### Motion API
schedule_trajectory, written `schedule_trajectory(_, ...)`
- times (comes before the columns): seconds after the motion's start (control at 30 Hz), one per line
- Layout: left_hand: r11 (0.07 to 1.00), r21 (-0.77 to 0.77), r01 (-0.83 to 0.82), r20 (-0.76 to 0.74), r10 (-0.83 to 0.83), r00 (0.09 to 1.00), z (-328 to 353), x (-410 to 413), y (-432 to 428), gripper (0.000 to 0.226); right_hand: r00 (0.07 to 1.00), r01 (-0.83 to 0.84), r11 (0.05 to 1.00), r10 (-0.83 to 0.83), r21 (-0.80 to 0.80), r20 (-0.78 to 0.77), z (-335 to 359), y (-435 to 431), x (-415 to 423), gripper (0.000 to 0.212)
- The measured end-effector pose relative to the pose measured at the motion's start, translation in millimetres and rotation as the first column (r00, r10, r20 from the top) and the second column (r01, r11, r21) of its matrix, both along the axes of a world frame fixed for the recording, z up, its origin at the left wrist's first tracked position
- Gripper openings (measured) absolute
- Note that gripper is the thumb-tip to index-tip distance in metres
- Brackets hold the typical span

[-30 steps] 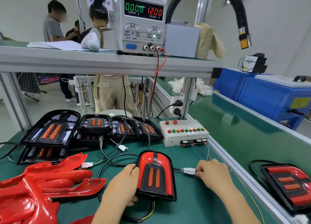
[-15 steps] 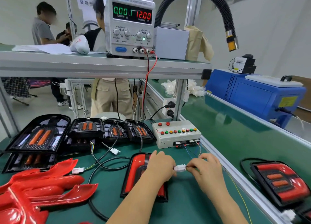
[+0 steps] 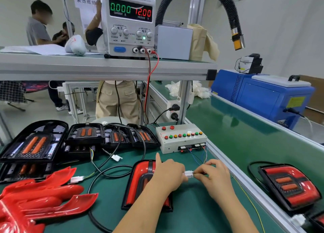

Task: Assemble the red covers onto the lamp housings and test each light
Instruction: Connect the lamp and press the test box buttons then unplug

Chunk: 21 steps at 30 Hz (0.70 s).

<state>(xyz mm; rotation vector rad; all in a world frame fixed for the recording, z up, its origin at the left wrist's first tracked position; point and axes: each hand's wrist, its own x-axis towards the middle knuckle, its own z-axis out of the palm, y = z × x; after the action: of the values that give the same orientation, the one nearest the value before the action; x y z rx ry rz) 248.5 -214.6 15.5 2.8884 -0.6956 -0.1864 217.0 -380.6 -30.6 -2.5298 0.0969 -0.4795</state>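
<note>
A lamp with its red cover fitted (image 3: pixel 138 183) lies on the green mat in front of me, partly under my left forearm. My left hand (image 3: pixel 168 175) and my right hand (image 3: pixel 215 176) meet just right of it, both pinching a white connector (image 3: pixel 189 174) between their fingertips. Thin wires (image 3: pixel 199 158) run from there to the white test box with coloured buttons (image 3: pixel 182 138). Several open black lamp housings (image 3: pixel 84 136) sit in a row at the back left. A pile of loose red covers (image 3: pixel 43 201) lies at the near left.
A power supply (image 3: pixel 129 22) on the shelf reads 0.000 A and 12.00 V. A finished red lamp (image 3: pixel 289 185) rests on the conveyor belt at right, beyond an aluminium rail (image 3: pixel 245 178). Loose black cables (image 3: pixel 108 169) and a spare white plug (image 3: pixel 116 157) lie on the mat. People stand behind the bench.
My left hand left the lamp's side and came across its top to the connector. Both hands now grip the plug together. The view has tilted up slightly.
</note>
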Motion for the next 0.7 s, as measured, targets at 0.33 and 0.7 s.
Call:
schedule_trajectory(0.33, 0.999, 0.006, -0.034, -0.104, 0.035, 0.994, 8.4, 3.6, 16.8, 0.028, 0.989, 0.145, 0.987, -0.146, 0.076, 0.015, 3.9, -10.5, 2.4, 0.023)
schedule_trajectory(0.7, 0.923, -0.137, -0.359, 0.266, 0.384, 0.884, 23.0, -2.6, 105.1, 0.030, 0.980, 0.197, 0.950, -0.181, -0.242, 0.087, 4.0, 13.8, -7.0, 0.020)
